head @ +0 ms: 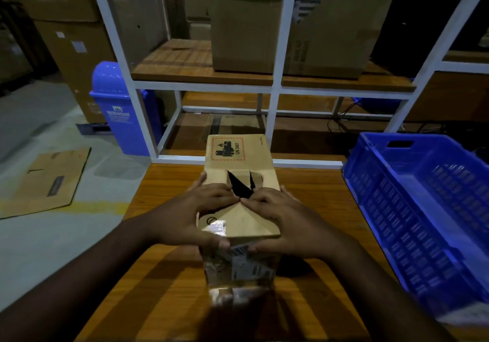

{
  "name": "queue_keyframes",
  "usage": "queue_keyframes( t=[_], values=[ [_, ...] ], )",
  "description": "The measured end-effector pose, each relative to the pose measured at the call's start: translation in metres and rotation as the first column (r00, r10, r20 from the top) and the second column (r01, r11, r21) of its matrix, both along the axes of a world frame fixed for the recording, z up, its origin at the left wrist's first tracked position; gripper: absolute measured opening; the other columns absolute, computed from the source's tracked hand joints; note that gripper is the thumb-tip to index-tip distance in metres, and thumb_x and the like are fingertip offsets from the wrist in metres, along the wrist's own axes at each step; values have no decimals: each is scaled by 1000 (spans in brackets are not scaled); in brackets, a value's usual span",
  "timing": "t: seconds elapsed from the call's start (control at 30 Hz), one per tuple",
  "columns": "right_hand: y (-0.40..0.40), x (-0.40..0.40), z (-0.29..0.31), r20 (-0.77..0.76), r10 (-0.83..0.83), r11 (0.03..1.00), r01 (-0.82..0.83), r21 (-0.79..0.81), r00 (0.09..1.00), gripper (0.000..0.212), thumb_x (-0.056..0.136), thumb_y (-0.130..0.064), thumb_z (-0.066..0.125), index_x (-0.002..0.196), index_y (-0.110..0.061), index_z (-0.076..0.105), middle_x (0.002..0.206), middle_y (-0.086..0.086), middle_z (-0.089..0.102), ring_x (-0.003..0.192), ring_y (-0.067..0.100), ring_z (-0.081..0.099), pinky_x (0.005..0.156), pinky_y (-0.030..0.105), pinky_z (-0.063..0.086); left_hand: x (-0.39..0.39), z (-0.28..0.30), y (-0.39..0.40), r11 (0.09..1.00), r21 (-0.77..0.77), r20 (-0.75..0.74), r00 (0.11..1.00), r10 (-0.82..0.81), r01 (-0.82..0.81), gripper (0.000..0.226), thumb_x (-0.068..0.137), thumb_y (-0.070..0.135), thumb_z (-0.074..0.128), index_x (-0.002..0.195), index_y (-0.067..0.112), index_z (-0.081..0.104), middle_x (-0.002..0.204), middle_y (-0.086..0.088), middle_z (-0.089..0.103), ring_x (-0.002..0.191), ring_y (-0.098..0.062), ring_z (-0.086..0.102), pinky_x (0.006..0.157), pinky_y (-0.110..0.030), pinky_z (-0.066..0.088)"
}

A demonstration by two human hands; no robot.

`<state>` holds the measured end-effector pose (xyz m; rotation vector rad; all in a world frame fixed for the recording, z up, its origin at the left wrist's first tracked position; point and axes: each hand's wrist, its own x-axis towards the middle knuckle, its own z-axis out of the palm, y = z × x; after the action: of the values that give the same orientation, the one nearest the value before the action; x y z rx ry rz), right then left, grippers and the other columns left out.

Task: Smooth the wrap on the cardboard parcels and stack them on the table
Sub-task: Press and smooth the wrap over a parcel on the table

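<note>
A tall cardboard parcel (239,156) stands on the wooden table (312,190), with a red-bordered UN 3481 label on its top and torn dark gaps in the middle. Glossy clear wrap and barcode labels cover its near side (239,267). My left hand (195,214) grips the parcel's left side, fingers across the top and thumb on the near face. On the right side my right hand (280,220) does the same, its fingertips nearly meeting those of the left at the tear.
A blue plastic crate (423,209) sits at the table's right edge. Beyond the table is a white-framed shelf (275,87) with large cartons. A blue bin (119,108) and a flattened carton (47,180) are on the floor to the left.
</note>
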<state>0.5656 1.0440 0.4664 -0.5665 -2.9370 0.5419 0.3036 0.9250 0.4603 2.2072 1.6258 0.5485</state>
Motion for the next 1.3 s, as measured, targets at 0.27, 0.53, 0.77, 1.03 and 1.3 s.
queue_keyframes(
  t=[0.27, 0.53, 0.77, 1.03, 1.3],
  values=[
    [0, 7, -18, -222, -22, 1000, 23, 4, 975, 62, 95, -50, 64, 153, -42, 43, 164, -22, 35, 157, 4, 18, 122, 50, 34, 8, -4, -1, 998, 65, 38, 999, 19, -21, 75, 92, 59, 65, 157, 32, 38, 163, 17, 30, 150, 13, 7, 124, -37, -16],
    [-12, 10, -47, -555, -44, 998, 9, -65, 831, 33, 102, -40, 61, 131, -28, 70, 149, -14, 57, 151, 9, 39, 121, 31, 36, 24, -22, -17, 966, 255, 178, 984, -5, -42, 55, 100, 49, 58, 149, 25, 51, 162, 9, 39, 155, -13, 27, 126, -59, 11],
    [25, -10, -19, -257, -717, 493, 210, -844, 648, 38, 98, -35, 71, 133, -43, 61, 138, -10, 60, 105, -6, 66, 65, 13, 54, 32, -4, 15, 882, -371, 780, 418, 466, -291, 77, 87, 45, 75, 146, 57, 27, 145, 12, 53, 119, -13, 68, 84, -32, 62],
    [35, -36, -38, 16, -837, 113, 202, -973, 547, 43, 103, -56, 52, 128, -28, 71, 122, 5, 75, 113, 27, 70, 84, 42, 56, 0, -21, 24, 848, -502, 837, 152, 526, -167, 64, 85, 20, 81, 140, 24, 50, 124, -17, 72, 110, -39, 71, 74, -44, 63],
    [-3, -71, -73, 206, -760, -136, 159, -978, 616, 63, 80, -49, 84, 130, -12, 68, 115, 15, 77, 107, 38, 73, 93, 53, 60, -90, -17, -35, 695, -474, 649, 318, 691, -541, 50, 93, 24, 73, 139, 36, 58, 141, 7, 59, 103, -15, 70, 80, -36, 59]
  ],
)
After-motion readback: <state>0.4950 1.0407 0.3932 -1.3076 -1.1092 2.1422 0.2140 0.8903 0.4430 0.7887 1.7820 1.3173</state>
